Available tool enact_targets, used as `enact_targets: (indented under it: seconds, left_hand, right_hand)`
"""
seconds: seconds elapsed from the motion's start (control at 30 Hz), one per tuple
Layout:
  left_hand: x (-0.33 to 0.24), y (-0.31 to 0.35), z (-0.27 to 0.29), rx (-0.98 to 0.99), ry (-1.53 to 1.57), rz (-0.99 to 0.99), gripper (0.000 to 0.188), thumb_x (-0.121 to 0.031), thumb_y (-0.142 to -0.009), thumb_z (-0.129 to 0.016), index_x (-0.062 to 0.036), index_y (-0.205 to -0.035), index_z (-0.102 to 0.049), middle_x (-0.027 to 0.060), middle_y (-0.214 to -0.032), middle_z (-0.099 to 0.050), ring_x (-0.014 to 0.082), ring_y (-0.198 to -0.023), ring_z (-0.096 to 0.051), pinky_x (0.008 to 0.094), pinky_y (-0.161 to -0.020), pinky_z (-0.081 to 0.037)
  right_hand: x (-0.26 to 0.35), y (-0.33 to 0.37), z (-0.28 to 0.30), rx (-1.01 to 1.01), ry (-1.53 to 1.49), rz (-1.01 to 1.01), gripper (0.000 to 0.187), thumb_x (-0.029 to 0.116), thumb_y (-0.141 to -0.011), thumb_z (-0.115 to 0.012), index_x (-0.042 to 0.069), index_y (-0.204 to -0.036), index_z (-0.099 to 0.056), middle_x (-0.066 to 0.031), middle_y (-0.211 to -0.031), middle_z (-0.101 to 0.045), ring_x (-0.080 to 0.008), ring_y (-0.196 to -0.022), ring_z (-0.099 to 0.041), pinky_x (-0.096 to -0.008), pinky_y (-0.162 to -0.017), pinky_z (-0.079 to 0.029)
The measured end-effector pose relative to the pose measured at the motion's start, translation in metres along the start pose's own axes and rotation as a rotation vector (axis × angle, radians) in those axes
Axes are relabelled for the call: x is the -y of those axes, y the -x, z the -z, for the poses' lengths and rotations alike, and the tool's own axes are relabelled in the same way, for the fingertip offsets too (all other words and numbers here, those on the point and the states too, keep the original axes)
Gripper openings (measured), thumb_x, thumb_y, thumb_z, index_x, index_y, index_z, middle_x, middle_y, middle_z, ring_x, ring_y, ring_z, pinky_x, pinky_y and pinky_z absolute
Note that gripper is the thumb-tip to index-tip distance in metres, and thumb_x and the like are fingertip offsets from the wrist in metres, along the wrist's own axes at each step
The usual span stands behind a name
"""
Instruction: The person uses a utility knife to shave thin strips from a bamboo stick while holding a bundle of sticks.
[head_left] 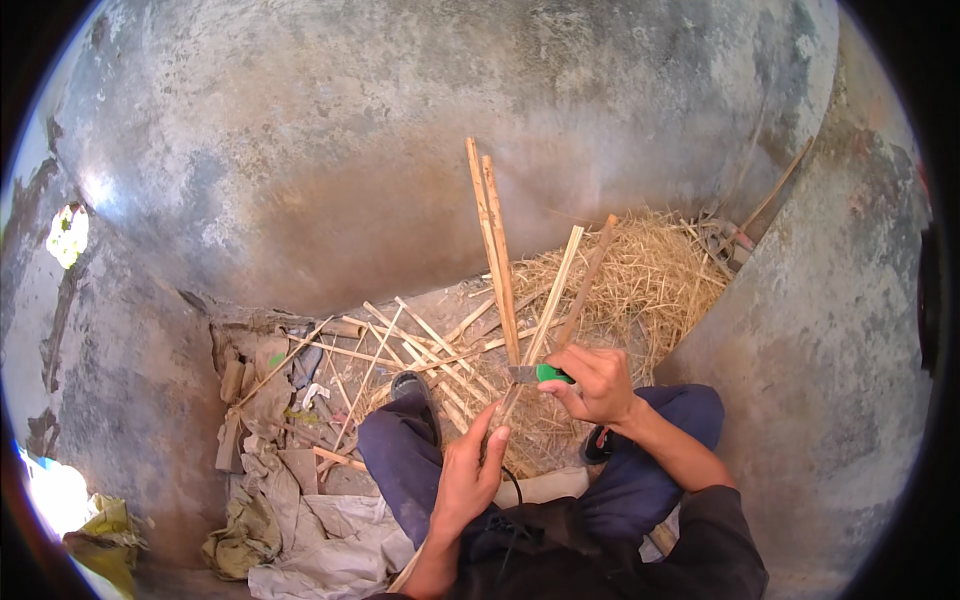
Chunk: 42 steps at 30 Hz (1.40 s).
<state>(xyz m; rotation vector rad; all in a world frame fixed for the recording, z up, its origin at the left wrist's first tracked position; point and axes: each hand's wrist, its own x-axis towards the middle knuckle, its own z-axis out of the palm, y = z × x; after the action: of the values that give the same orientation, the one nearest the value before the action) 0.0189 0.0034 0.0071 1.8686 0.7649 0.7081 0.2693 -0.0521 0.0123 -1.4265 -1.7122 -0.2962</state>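
Observation:
My left hand (470,470) is closed around the lower end of a bundle of bamboo strips (503,290) that fans out upward and away from me. Two of them are long and lean left, while a pale, shorter strip (556,290) and a darker one (590,275) spread to the right. In my right hand (597,385) is a knife with a green handle (553,374), fingers wrapped over the grip. Its short metal blade (523,374) lies across the strips just above my left fingers. Whether the edge is cutting into them cannot be seen.
A heap of straw (650,285) lies against the far wall, right of centre. Loose bamboo sticks (440,365) crisscross the floor ahead, beyond my left foot. Crumpled cloth sacking (330,535) lies at the lower left. Grey plastered walls (350,150) close in the space.

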Motion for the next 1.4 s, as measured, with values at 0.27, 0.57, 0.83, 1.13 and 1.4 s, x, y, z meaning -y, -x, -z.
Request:
enact_targets:
  seconds: [0.27, 0.57, 0.83, 1.13, 1.4]
  left_hand:
    - [-0.011, 0.001, -0.001, -0.049, -0.037, -0.007, 0.039, -0.018, -0.112, -0.066, 0.0057, -0.144, -0.065, 0.0142, -0.066, -0.054, 0.0161, -0.056, -0.05, 0.0379, -0.056, -0.042]
    - [0.005, 0.013, 0.001, -0.035, 0.004, 0.099, 0.042, -0.021, -0.113, -0.065, 0.0087, -0.143, -0.065, 0.0146, -0.069, -0.056, 0.0154, -0.061, -0.051, 0.0351, -0.058, -0.045]
    - [0.034, 0.027, 0.001, -0.064, 0.047, 0.166, 0.042, -0.024, -0.114, -0.065, 0.0088, -0.14, -0.067, 0.009, -0.068, -0.056, 0.011, -0.062, -0.05, 0.0334, -0.058, -0.043]
    - [0.04, 0.044, 0.017, -0.124, -0.011, 0.159, 0.04, -0.021, -0.112, -0.068, 0.0084, -0.139, -0.068, 0.0121, -0.071, -0.066, 0.0122, -0.061, -0.053, 0.0344, -0.058, -0.045]
    - [0.013, 0.021, 0.005, -0.116, -0.09, 0.096, 0.042, -0.02, -0.109, -0.071, 0.0061, -0.142, -0.067, 0.023, -0.076, -0.068, 0.0236, -0.056, -0.057, 0.0392, -0.059, -0.048]
  right_hand:
    - [0.005, -0.004, 0.002, -0.042, 0.062, -0.006, 0.032, 0.037, -0.096, -0.083, 0.006, -0.099, -0.077, -0.0076, -0.081, -0.072, -0.0268, -0.062, -0.07, -0.0376, -0.055, -0.052]
    - [-0.037, -0.015, 0.007, -0.084, 0.191, -0.075, 0.03, 0.04, -0.101, -0.079, 0.01, -0.097, -0.08, -0.0049, -0.085, -0.078, -0.0196, -0.062, -0.073, -0.0351, -0.054, -0.053]
    - [-0.081, -0.044, -0.001, -0.223, 0.195, -0.051, 0.04, 0.048, -0.109, -0.069, 0.011, -0.102, -0.081, -0.0046, -0.073, -0.075, -0.0181, -0.054, -0.065, -0.0343, -0.048, -0.045]
    - [-0.133, -0.044, 0.045, -0.142, 0.342, -0.437, 0.04, 0.045, -0.111, -0.065, 0.01, -0.106, -0.082, -0.0041, -0.069, -0.071, -0.0182, -0.053, -0.06, -0.0358, -0.048, -0.044]
    - [-0.023, -0.011, 0.008, -0.034, 0.083, -0.159, 0.032, 0.038, -0.103, -0.077, 0.007, -0.101, -0.08, -0.0069, -0.079, -0.075, -0.0216, -0.059, -0.07, -0.0385, -0.053, -0.052]
